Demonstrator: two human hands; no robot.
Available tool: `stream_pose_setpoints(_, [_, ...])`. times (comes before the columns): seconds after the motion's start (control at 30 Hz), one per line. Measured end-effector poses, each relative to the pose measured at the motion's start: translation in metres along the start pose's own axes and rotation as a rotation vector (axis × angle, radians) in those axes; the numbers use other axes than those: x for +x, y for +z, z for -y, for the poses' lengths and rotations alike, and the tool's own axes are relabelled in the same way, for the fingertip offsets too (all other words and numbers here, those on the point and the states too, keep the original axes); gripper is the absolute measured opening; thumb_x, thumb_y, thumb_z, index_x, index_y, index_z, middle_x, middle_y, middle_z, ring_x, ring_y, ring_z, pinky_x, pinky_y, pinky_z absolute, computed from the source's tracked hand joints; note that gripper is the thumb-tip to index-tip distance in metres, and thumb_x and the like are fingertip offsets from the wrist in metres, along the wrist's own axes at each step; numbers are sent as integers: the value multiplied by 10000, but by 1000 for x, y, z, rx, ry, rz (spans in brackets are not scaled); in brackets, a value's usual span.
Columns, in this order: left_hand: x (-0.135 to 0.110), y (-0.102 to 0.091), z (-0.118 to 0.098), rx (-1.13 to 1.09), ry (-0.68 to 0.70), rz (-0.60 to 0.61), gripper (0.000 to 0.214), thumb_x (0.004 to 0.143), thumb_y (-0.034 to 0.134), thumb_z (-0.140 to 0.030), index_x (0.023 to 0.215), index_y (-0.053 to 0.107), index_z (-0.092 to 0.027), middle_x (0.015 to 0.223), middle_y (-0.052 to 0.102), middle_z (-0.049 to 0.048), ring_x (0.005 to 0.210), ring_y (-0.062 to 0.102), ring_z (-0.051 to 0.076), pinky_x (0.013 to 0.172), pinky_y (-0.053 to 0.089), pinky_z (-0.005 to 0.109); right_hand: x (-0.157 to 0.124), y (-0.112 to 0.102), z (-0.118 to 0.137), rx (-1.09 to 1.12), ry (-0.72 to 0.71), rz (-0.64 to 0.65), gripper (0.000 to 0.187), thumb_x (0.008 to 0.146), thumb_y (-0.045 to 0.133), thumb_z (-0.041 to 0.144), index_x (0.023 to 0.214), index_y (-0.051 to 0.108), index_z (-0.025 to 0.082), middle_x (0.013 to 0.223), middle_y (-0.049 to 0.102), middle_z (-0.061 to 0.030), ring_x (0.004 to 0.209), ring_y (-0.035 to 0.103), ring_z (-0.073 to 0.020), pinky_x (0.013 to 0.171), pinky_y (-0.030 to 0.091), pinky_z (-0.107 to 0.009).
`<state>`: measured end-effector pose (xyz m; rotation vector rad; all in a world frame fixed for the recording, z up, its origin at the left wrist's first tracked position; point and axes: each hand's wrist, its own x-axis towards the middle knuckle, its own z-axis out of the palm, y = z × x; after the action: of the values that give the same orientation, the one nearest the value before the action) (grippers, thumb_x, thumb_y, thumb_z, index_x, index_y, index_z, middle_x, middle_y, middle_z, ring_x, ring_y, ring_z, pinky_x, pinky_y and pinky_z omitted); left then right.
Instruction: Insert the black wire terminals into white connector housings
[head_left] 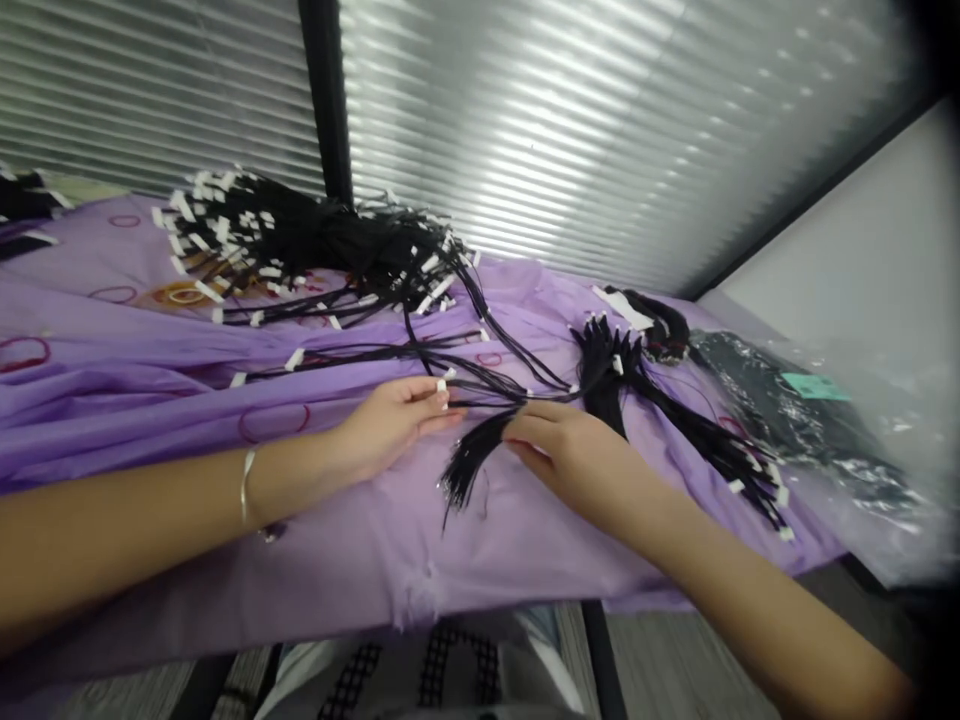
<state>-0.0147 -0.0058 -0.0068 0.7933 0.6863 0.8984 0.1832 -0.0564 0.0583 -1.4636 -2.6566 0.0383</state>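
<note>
My left hand [394, 420] lies on the purple cloth [150, 400], its fingers pinching a thin black wire with a small white connector [442, 384] at the tip. My right hand [574, 450] is closed on a bunch of black wires [471, 462], whose loose ends fan out down and to the left. More strands run from both hands up to a big tangled heap of black wires with white connectors [300, 245] at the back left.
A sorted bundle of black wires [675, 420] lies to the right of my right hand. Further right a clear plastic bag [810, 420] holds more dark wires and a green label. Window blinds rise behind the table. The table's front edge is near my body.
</note>
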Motion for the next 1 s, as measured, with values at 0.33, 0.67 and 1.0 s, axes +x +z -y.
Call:
stream_pose_setpoints(0.33, [3, 1, -2, -58, -29, -113, 132, 817, 520, -23, 772, 631, -77, 850, 672, 75, 791, 653, 143, 942, 451, 348, 29, 34, -8, -4, 47, 31, 136, 823, 572, 206, 880, 691, 171, 830, 603, -68, 810, 550, -181, 773, 426, -312])
stream_pose_setpoints(0.67, [2, 1, -2, -69, -6, -60, 74, 796, 561, -24, 807, 601, -84, 770, 653, 29, 781, 648, 134, 928, 458, 353, 20, 32, -5, 143, -253, 47, 159, 877, 488, 200, 850, 640, 161, 855, 593, -61, 824, 529, -162, 757, 436, -304])
stream_pose_setpoints(1.0, [4, 4, -6, 3, -33, -121, 102, 835, 532, -78, 804, 619, -36, 826, 669, 92, 865, 664, 221, 925, 464, 394, 15, 33, -8, 131, -352, 44, 181, 885, 476, 241, 858, 646, 185, 860, 578, -51, 830, 523, -186, 794, 436, -344])
